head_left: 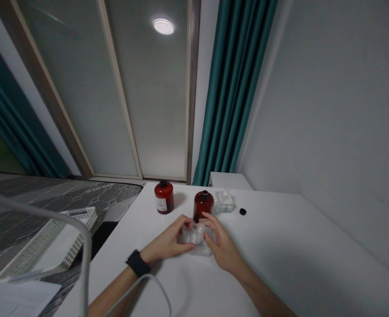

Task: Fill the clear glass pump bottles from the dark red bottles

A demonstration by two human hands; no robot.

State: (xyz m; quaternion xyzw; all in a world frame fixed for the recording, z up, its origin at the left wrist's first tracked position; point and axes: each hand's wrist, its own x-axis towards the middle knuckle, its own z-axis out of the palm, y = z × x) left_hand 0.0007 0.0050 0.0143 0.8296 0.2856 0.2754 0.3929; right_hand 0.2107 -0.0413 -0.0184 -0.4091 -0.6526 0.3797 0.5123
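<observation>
A clear, glass-like container [201, 250] with a rounded, knobbly top stands on the white table in front of me. My left hand [168, 241] curls around its left side, thumb at the front and fingertips near the top. From the right, my right hand [223, 247] holds it with bent fingers over the upper edge. My fingers hide part of its top. Just behind it stands a dark red bottle [203, 203] with an uncapped neck. A similar clear container [224, 201] is beside that bottle, and a small black cap [242, 211] lies to the right.
Another red bottle [164, 198] with a white label and black top stands at the back left. A white perforated basket [53, 242] is left of the table [280, 255]. A pale cable [86, 264] crosses the near left. A wall borders the right.
</observation>
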